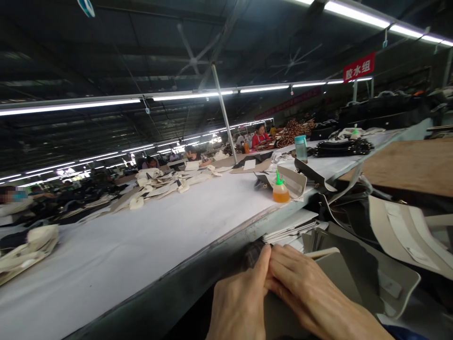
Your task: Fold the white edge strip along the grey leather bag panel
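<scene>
At the bottom middle, both my hands rest on a flat grey material piece (336, 271). My left hand (240, 302) grips its left edge, thumb pointing up and pressed on the piece. My right hand (311, 293) lies over the piece with its fingers held together, tips meeting the left thumb. A pale stick-like tool (320, 253) pokes out just beyond my right fingers. More grey and beige cut pieces (399, 231) lie stacked to the right.
A long white conveyor belt (141, 236) runs from lower left to upper right. On it stand an orange glue bottle (281, 191), a teal cup (301, 148) and piles of cream pieces (166, 182). People work along the far side. A wooden board (410, 165) lies at right.
</scene>
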`<action>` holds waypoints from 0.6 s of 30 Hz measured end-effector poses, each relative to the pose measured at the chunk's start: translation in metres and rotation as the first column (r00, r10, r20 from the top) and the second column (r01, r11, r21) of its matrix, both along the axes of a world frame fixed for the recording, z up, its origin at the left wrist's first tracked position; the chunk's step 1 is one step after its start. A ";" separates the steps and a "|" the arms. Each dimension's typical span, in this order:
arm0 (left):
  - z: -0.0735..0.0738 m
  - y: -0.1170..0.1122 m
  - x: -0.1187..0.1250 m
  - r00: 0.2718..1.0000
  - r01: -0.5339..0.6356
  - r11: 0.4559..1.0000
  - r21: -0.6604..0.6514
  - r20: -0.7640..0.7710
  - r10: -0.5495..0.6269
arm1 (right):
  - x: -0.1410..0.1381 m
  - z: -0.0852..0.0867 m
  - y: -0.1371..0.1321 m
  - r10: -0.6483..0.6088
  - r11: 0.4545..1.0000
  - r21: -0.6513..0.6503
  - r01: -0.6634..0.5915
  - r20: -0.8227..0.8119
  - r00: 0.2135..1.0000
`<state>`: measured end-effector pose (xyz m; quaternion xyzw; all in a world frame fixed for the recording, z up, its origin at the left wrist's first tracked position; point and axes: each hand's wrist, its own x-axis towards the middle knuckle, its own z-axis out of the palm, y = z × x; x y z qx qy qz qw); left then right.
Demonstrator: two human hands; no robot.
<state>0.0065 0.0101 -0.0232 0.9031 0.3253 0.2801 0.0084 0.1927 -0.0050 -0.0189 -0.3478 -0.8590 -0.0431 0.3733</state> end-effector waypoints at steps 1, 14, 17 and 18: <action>-0.002 0.000 0.001 0.999 -0.017 0.999 -0.042 0.048 0.019 | -0.001 -0.001 0.002 -0.032 0.999 0.018 0.032 -0.009 0.999; -0.022 0.017 0.014 0.886 -0.101 0.931 -0.350 0.394 0.245 | -0.005 -0.016 0.018 -0.090 0.988 -0.121 0.098 0.066 0.994; -0.022 0.016 0.014 0.886 -0.090 0.937 -0.338 0.402 0.230 | 0.004 -0.016 0.016 -0.050 0.982 -0.180 0.054 0.029 0.998; -0.022 0.016 0.014 0.886 -0.090 0.938 -0.335 0.404 0.229 | 0.009 -0.014 0.015 -0.038 0.979 -0.198 0.039 0.011 0.999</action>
